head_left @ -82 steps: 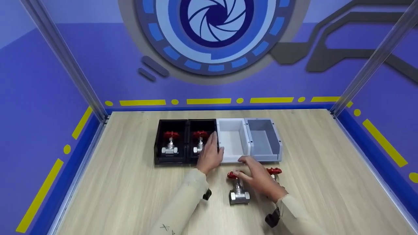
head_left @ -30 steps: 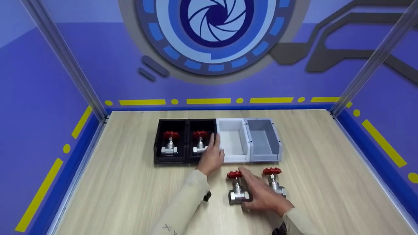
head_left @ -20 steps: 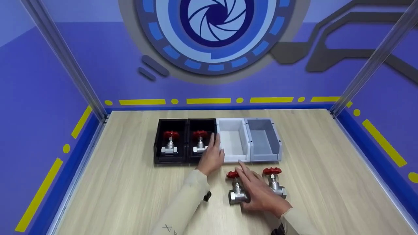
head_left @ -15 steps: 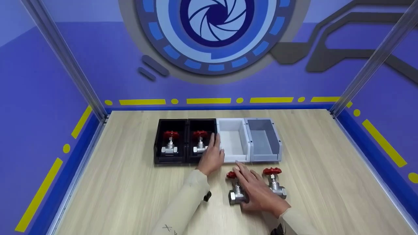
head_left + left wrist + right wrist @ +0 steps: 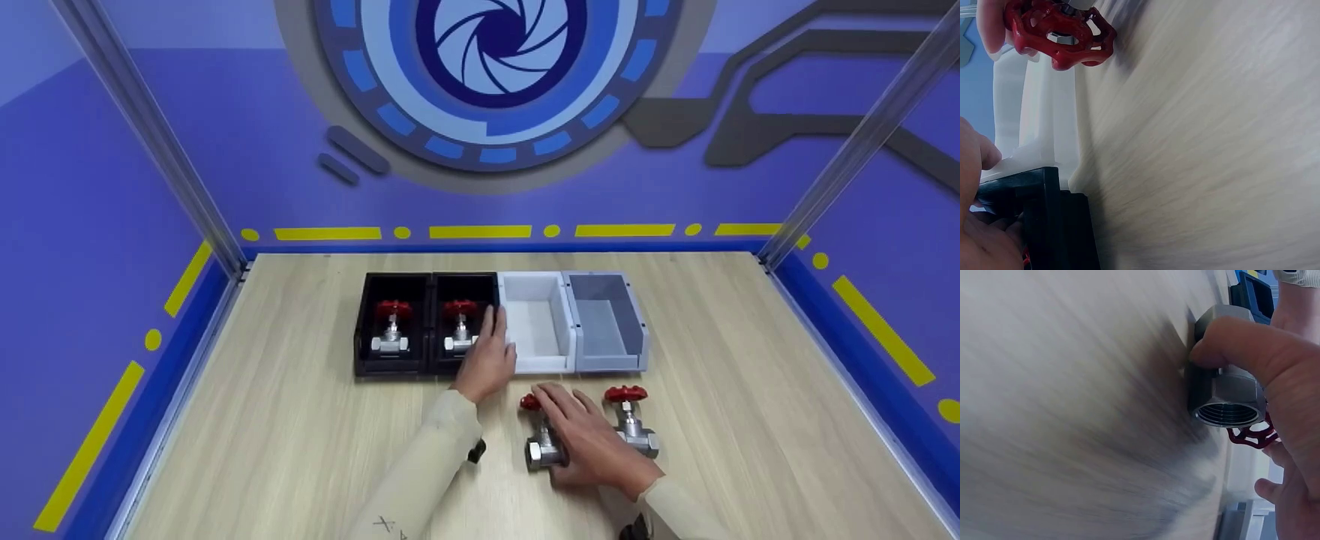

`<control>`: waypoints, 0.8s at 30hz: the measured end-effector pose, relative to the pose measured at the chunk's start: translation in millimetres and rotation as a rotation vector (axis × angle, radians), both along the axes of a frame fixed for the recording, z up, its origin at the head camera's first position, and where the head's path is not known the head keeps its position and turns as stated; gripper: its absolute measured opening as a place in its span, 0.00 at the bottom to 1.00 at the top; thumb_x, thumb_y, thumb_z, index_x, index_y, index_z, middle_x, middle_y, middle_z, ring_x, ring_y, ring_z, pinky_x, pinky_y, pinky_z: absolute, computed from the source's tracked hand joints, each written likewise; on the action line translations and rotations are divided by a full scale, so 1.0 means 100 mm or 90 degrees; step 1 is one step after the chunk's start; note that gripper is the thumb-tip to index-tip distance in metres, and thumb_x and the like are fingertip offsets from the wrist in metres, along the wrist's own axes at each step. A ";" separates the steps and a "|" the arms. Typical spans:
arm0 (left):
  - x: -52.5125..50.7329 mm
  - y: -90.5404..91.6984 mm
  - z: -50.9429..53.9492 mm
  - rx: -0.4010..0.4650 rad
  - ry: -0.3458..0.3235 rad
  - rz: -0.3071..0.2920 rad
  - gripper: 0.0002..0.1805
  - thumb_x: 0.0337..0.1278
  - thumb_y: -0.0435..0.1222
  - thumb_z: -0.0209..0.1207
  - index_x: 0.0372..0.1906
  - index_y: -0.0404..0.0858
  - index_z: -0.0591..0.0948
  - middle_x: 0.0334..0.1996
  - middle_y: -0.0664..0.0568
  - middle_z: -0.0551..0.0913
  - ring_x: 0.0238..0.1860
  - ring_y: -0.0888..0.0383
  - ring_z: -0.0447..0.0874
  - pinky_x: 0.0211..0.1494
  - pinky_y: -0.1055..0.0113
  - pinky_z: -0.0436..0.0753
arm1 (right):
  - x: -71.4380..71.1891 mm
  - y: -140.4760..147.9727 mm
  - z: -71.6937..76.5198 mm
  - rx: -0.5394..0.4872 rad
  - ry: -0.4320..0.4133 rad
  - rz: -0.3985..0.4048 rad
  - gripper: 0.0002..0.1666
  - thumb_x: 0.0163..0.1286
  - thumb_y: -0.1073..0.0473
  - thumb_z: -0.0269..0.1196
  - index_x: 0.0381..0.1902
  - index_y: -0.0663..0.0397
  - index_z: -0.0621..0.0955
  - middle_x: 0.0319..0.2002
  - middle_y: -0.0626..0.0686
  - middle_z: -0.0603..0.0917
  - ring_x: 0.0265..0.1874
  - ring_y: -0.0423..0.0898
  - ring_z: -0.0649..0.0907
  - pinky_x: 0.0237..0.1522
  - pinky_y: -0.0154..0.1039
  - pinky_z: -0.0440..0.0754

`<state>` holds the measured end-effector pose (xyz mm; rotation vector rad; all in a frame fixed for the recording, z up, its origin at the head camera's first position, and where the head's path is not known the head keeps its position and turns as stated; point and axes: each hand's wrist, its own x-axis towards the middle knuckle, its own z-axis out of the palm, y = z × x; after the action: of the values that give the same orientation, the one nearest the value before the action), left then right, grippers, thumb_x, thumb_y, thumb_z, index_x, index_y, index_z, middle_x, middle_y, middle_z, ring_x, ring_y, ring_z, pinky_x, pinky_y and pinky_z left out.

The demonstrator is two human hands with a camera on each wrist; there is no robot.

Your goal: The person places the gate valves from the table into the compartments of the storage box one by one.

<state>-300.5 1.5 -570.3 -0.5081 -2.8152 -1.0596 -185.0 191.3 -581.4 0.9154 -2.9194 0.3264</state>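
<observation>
The right hand (image 5: 589, 442) has moved over the valve (image 5: 542, 453) in front of the white bin (image 5: 534, 334), thumb hooked round the likely heavy, slick body I'd hold, left hand (image 5: 487, 365) straight-fingered.

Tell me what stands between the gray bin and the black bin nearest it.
The white bin stands there, in the row between the gray bin and that black bin. The head view shows all three.

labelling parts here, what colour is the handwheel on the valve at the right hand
Red; the handwheel shows best in the left wrist view.
</observation>
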 end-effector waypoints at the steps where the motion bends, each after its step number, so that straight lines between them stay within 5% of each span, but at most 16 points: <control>1: 0.00 0.00 0.00 0.000 -0.001 0.000 0.36 0.66 0.37 0.52 0.76 0.35 0.53 0.75 0.34 0.52 0.53 0.41 0.81 0.52 0.52 0.81 | 0.00 0.00 -0.01 -0.001 0.004 0.002 0.74 0.32 0.45 0.75 0.76 0.55 0.52 0.72 0.59 0.61 0.72 0.52 0.63 0.70 0.59 0.62; 14: 0.00 0.00 -0.02 0.000 0.016 -0.001 0.35 0.66 0.36 0.52 0.75 0.33 0.55 0.74 0.33 0.54 0.56 0.40 0.79 0.55 0.52 0.80 | 0.06 -0.07 -0.02 0.021 0.034 0.003 0.75 0.31 0.45 0.73 0.76 0.60 0.50 0.75 0.61 0.58 0.75 0.58 0.57 0.72 0.58 0.58; 24: -0.01 0.01 -0.03 -0.003 0.026 0.004 0.35 0.66 0.36 0.52 0.75 0.33 0.55 0.74 0.33 0.55 0.52 0.40 0.82 0.52 0.52 0.81 | 0.08 -0.07 -0.05 -0.002 0.039 -0.006 0.75 0.30 0.44 0.75 0.75 0.61 0.53 0.73 0.61 0.61 0.74 0.56 0.61 0.71 0.58 0.60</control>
<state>-301.4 2.5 -573.7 -0.5157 -2.7837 -1.0293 -177.3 184.5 -586.2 0.8953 -2.8659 0.2976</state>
